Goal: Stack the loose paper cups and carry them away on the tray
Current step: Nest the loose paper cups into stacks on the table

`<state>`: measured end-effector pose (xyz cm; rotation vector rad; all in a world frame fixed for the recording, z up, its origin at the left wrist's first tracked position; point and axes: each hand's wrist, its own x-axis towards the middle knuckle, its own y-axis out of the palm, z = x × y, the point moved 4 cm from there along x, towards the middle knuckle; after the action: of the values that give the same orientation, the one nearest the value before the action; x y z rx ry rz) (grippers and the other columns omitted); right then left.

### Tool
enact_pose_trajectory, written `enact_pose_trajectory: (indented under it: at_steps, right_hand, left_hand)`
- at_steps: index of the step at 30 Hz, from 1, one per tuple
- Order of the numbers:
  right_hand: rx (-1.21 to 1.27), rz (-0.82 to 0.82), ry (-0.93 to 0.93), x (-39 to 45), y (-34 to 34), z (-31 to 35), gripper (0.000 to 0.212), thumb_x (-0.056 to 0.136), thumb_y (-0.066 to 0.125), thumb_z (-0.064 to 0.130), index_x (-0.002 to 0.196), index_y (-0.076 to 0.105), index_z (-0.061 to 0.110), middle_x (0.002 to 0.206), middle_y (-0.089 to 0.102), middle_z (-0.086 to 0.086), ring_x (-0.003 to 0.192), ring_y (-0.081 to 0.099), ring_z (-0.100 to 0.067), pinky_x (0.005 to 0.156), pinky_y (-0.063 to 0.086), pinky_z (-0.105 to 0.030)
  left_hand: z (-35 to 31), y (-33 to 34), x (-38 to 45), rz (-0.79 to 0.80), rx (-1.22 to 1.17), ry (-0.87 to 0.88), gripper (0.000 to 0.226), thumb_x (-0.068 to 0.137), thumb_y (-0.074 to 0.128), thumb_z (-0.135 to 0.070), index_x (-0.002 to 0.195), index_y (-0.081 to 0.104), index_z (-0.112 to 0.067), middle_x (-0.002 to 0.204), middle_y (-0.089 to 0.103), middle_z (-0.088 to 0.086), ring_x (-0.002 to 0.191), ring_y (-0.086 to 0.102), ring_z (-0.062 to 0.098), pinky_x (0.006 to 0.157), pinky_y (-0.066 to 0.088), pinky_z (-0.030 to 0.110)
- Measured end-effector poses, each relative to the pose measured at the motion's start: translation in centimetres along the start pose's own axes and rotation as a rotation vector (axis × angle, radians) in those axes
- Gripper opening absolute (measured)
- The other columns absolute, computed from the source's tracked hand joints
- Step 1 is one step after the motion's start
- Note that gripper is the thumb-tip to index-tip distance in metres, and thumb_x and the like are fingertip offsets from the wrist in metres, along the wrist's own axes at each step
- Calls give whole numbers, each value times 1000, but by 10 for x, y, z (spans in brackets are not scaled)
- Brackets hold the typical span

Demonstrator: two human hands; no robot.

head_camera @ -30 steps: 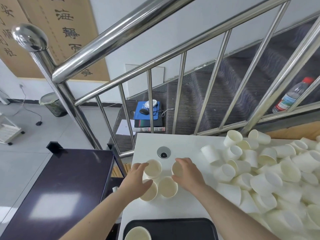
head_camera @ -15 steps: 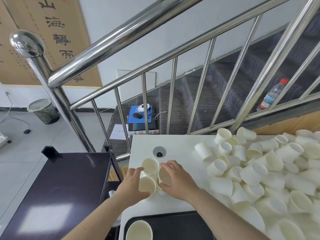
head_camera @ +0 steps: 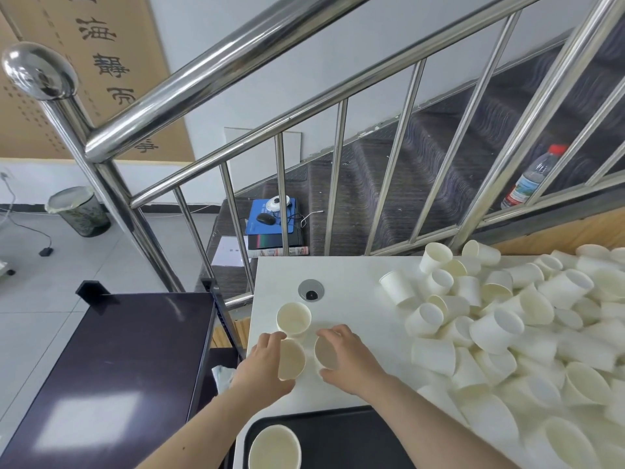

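My left hand (head_camera: 258,362) grips a white paper cup (head_camera: 291,360) tilted toward me over the white table (head_camera: 351,275). My right hand (head_camera: 350,358) grips a second paper cup (head_camera: 326,353), also tilted, right beside the first. A third cup (head_camera: 293,318) stands upright just behind them. A big heap of loose paper cups (head_camera: 514,330) covers the right of the table. A black tray (head_camera: 338,434) lies at the near edge with one cup stack (head_camera: 274,448) standing on its left end.
A steel stair railing (head_camera: 209,72) rises behind the table. A dark cabinet top (head_camera: 111,367) sits to the left, lower down. A round cable grommet (head_camera: 311,290) is set in the table. A water bottle (head_camera: 531,177) lies on the stairs, a waste bin (head_camera: 79,211) stands far left.
Four upright cups stood between my hands; both hands have closed on cups, lifted and tilted them, and drawn back toward me. One upright cup remains behind. The view has swung left.
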<state>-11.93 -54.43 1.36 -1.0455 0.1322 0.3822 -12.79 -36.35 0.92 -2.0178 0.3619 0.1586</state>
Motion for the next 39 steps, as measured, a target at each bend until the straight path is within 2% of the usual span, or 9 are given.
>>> enact_pose_trajectory:
  at_steps: [4, 8, 10, 15, 21, 27, 34, 39]
  right_hand:
    - [16, -117, 57, -5, -13, -8, 68, 81, 62, 35, 142, 34, 33, 137, 33, 8, 126, 38, -16, 95, 43, -29]
    - [-13, -124, 123, -10, -21, -20, 67, 82, 60, 36, 143, 32, 32, 138, 32, 6, 125, 39, -18, 93, 45, -31]
    - [-16, -126, 150, -12, -24, -23, 67, 82, 60, 36, 143, 31, 33, 139, 30, 6, 126, 38, -19, 94, 45, -32]
    - [8, -153, 150, -14, -30, -24, 67, 83, 60, 35, 143, 31, 34, 141, 29, 7, 127, 38, -17, 95, 45, -30]
    - [20, -155, 143, -16, -33, -29, 67, 85, 60, 35, 144, 30, 33, 142, 27, 6, 128, 39, -18, 98, 43, -29]
    - [46, -141, 139, -15, -29, -37, 68, 85, 61, 35, 145, 29, 33, 142, 27, 6, 128, 38, -18, 99, 43, -31]
    - [-4, -94, 129, -7, -12, -31, 75, 84, 64, 34, 147, 24, 28, 145, 27, 4, 128, 38, -19, 98, 43, -32]
    - [52, -63, 153, -10, -8, -32, 86, 83, 66, 36, 151, 14, 33, 150, 20, 3, 136, 31, -18, 102, 41, -33]
  left_hand:
    - [-2, -8, -3, -10, -42, 22, 82, 69, 65, -52, 139, 32, -26, 126, 35, -8, 112, 48, 14, 87, 50, 31]
    - [-12, -38, -6, -40, -209, 113, 83, 60, 61, -60, 134, 41, -29, 117, 37, -14, 102, 51, 9, 87, 47, 25]
    - [-17, -58, -3, -124, -294, 148, 83, 59, 63, -62, 132, 45, -27, 114, 39, -15, 100, 52, 8, 86, 46, 23]
    - [-29, -96, 16, -308, -311, 123, 74, 70, 77, -45, 132, 43, -28, 119, 37, -11, 103, 50, 12, 87, 45, 28]
    - [-35, -79, 36, -163, -75, 37, 76, 73, 73, -50, 136, 38, -27, 125, 34, -7, 109, 47, 16, 82, 48, 31]
    - [-29, -41, 49, 8, 56, -24, 83, 77, 69, -46, 146, 29, -24, 136, 31, -2, 123, 42, 18, 86, 50, 34]
    - [-23, -34, 54, 50, 108, -42, 81, 83, 64, -49, 147, 23, -22, 141, 34, 0, 128, 39, 21, 89, 49, 37]
    - [-27, -29, 53, 90, 140, -43, 95, 85, 60, -54, 152, 3, -20, 149, 27, 4, 135, 32, 25, 100, 43, 41]
